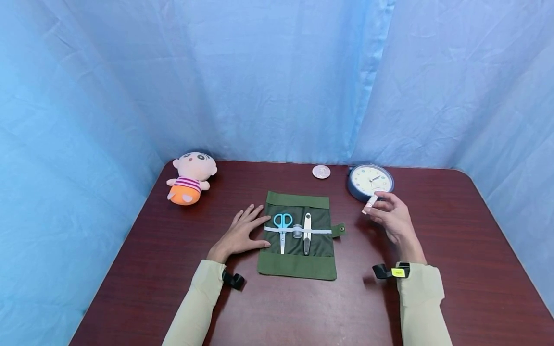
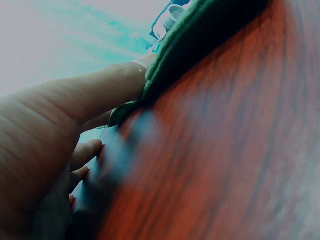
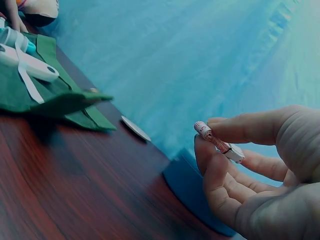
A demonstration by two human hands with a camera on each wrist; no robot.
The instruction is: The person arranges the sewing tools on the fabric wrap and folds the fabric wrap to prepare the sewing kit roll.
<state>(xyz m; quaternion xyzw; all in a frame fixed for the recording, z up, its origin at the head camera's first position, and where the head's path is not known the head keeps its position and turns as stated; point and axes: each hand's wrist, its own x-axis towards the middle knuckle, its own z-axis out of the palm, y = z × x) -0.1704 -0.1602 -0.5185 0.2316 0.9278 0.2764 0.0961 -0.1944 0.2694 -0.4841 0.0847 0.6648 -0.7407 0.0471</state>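
My right hand (image 1: 391,218) pinches a small rolled white strip with red markings (image 3: 220,142), like a sewing tape measure, between thumb and fingers. It is held up in front of the clock (image 1: 368,180). Spread out flat, the green fabric roll-up pouch (image 1: 296,266) lies mid-table. My left hand (image 1: 240,235) rests at its left edge, fingers extended, thumb and fingertips touching the cloth. Under the pouch's pale elastic band sit blue-handled scissors (image 1: 283,222), a small grey spool-like cylinder (image 1: 297,231) and a slim white tool with a dark end (image 1: 307,233).
A plush doll (image 1: 188,180) in orange shorts sits at the table's back left. Near the back edge lies a round silvery disc (image 1: 321,171). The pouch's snap strap (image 1: 339,229) sticks out to the right. Blue curtains (image 1: 277,81) hang behind the table.
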